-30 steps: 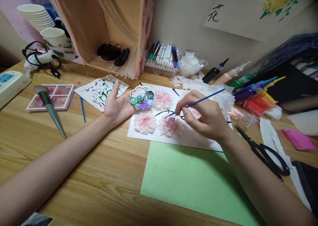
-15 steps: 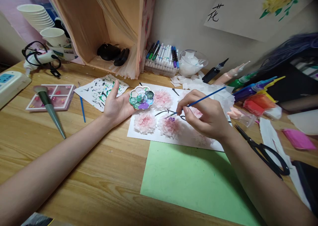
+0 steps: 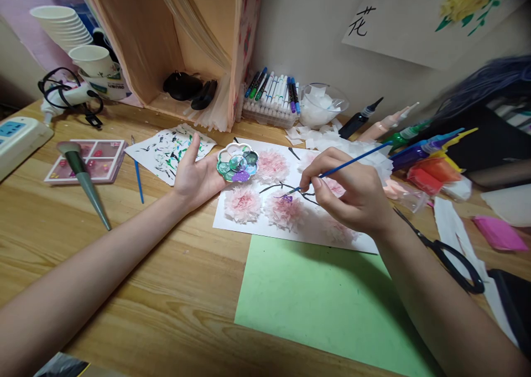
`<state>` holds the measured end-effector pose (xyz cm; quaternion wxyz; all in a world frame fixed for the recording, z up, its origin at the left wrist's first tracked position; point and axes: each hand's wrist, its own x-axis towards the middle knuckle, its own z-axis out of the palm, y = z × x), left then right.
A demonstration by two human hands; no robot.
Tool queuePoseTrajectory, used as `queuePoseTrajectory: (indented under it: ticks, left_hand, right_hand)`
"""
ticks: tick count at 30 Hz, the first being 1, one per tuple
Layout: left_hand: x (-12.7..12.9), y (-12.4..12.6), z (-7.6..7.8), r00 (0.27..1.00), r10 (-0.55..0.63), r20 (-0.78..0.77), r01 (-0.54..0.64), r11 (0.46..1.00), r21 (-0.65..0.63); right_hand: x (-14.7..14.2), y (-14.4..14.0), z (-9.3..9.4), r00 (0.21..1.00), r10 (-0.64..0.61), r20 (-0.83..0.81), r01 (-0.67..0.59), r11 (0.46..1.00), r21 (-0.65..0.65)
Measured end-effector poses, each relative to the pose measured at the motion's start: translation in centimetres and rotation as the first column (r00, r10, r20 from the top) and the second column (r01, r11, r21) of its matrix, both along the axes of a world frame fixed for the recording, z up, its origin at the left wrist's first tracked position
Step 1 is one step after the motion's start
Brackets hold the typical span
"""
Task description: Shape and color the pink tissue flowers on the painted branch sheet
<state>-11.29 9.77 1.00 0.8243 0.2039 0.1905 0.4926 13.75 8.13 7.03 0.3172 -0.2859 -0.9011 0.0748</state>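
Observation:
My right hand [image 3: 348,192] pinches a thin blue paintbrush [image 3: 352,160]. The bristles are at the purple-painted centre of a pink-and-white tissue paper flower [image 3: 284,214]. Palm up, my left hand [image 3: 199,175] supports a flower-shaped paint palette [image 3: 238,162] on its fingers, with green, white and purple paint in the wells. Beneath the palette and brush lies a white sheet [image 3: 219,219] bearing several such flowers and black painted branches. My right hand hides part of that sheet.
Green paper [image 3: 319,299] lies in front of the white sheet. Black scissors [image 3: 452,258] rest at right, near paint bottles [image 3: 360,117]. Left are a large makeup brush [image 3: 85,186], a second blue brush [image 3: 138,181] and a paint-smeared tissue [image 3: 155,156]. Markers [image 3: 271,92] stand behind.
My right hand and the paintbrush have shifted slightly to the right, and the brush tip has moved a little over the purple patch. My left hand and the palette stay almost still.

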Motion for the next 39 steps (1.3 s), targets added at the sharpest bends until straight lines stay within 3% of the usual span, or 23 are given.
queuePoseTrajectory:
  ticks: [39]
  left_hand:
    - [0.08, -0.09, 0.06, 1.0, -0.012, -0.003, 0.012, 1.0, -0.002]
  right_hand:
    - [-0.34, -0.2, -0.22, 1.0, 0.006, -0.002, -0.006, 0.999, -0.033]
